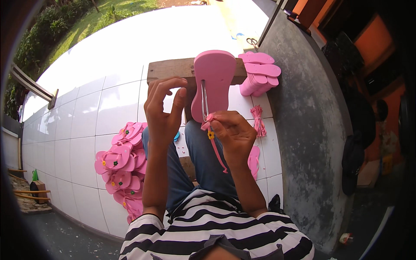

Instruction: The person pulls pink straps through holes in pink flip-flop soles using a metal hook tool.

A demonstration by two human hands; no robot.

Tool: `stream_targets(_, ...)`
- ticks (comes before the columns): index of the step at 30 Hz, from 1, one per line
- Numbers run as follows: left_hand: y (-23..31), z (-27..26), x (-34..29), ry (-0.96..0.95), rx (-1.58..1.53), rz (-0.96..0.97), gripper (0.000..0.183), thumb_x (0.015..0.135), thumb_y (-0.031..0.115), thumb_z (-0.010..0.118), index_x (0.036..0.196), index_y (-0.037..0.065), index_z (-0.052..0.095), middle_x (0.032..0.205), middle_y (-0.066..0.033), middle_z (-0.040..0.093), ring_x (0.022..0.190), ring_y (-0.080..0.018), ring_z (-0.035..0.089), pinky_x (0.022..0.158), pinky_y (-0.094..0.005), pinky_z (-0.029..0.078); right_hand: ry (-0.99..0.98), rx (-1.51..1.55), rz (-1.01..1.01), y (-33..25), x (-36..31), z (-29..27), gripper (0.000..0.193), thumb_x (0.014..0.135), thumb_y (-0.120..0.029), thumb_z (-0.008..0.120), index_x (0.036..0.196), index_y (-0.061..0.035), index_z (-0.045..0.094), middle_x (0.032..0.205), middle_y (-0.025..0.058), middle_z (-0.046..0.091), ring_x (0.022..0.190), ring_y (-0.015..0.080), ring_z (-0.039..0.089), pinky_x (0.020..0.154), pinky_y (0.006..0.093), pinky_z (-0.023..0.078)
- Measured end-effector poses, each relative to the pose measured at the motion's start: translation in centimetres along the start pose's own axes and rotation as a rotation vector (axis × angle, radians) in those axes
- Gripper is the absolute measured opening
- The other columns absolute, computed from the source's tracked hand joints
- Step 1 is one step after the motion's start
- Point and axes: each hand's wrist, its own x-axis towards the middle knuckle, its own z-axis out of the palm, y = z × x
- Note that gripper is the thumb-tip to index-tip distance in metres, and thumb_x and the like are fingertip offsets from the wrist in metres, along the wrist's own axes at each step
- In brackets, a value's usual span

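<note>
A pink flip-flop sole point(215, 78) lies tilted across a wooden block point(171, 69) in front of me. A thin metal tool point(204, 97), looped like a long needle, runs from a hole in the sole toward my right hand. Pinched in my right hand point(236, 134) is a pink flip-flop strap point(216, 152); its yellow flower point(211, 134) shows below the fingers and one end dangles over my thigh. My left hand point(164, 108) is raised left of the sole, fingers curved and apart from the thumb, with nothing in it.
Finished-looking pink flip-flops point(123, 160) are heaped on the tiles at left. Stacked pink soles point(260, 73) and a tied bundle of straps point(258, 121) stand at right, with scissors point(251, 42) beyond. A grey ledge point(307, 112) borders the right side.
</note>
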Motion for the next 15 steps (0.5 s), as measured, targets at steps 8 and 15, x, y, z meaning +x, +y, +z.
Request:
stream_targets(8,1.2,-0.2,5.6,-0.368,0.132,-0.153,0.022,0.09,0.023,0.069,0.105,0.008,0.07,0.082,-0.0106,0.07,0.076,-0.0209,0.067,0.067,-0.0328,0.05,-0.048,-0.092,-0.052,0.5,-0.1,0.3,0.014,0.084,0.007,0.068,0.097,0.0037,0.065,0.095,0.0114,0.068,0.087,0.0169,0.067,0.081,0.0306,0.054)
stream_targets(15,1.4,0.9,4.6,-0.283,-0.03,-0.147,0.025,0.087,0.025,0.073,0.095,0.003,0.066,0.064,-0.0085,0.063,0.06,-0.0154,0.062,0.057,-0.0284,0.046,-0.165,0.056,0.233,-0.4,2.8,-0.8,0.015,0.088,0.005,0.066,0.103,0.0069,0.065,0.095,0.0121,0.067,0.085,0.0158,0.066,0.077,0.0278,0.054)
